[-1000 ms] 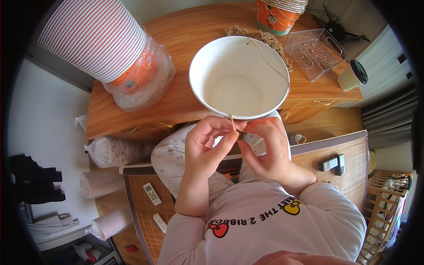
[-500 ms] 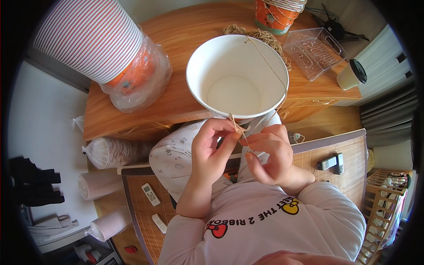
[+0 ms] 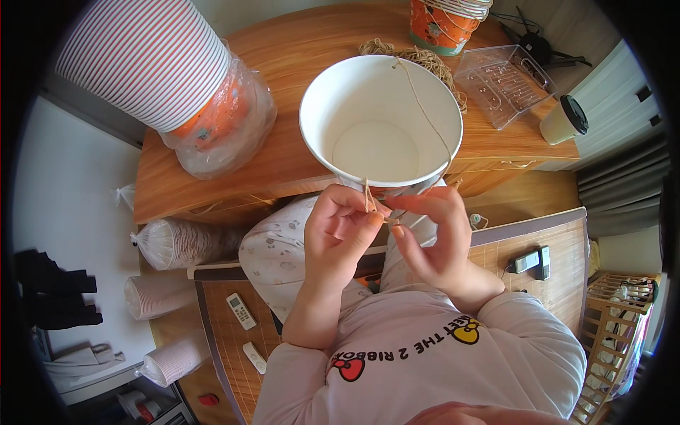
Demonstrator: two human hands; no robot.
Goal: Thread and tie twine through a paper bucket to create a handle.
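A large white-lined paper bucket (image 3: pixel 333 95) stands mouth up in front of my lap, at the table's near edge. Thin brown twine (image 3: pixel 367 190) comes through its near rim, and a length of it runs from the far rim across the mouth toward my right hand. My left hand (image 3: pixel 336 234) pinches the twine between thumb and fingers just below the near rim. Close beside it, my right hand (image 3: pixel 445 237) has thumb and forefinger closed on the twine's end. The fingers partly hide how the strands cross.
A tall stack of buckets (image 3: pixel 145 64) in clear plastic stands on the wooden table (image 3: pixel 283 92) at left. Behind the bucket lies a twine bundle (image 3: pixel 418 60). A clear tray (image 3: pixel 503 81), a lidded cup (image 3: pixel 564 120) and orange buckets (image 3: pixel 443 28) sit at right.
My left hand has shifted slightly left and up, drawing the twine at the near rim straighter. My right fingers have risen, and the strand across the bucket's mouth has slid left.
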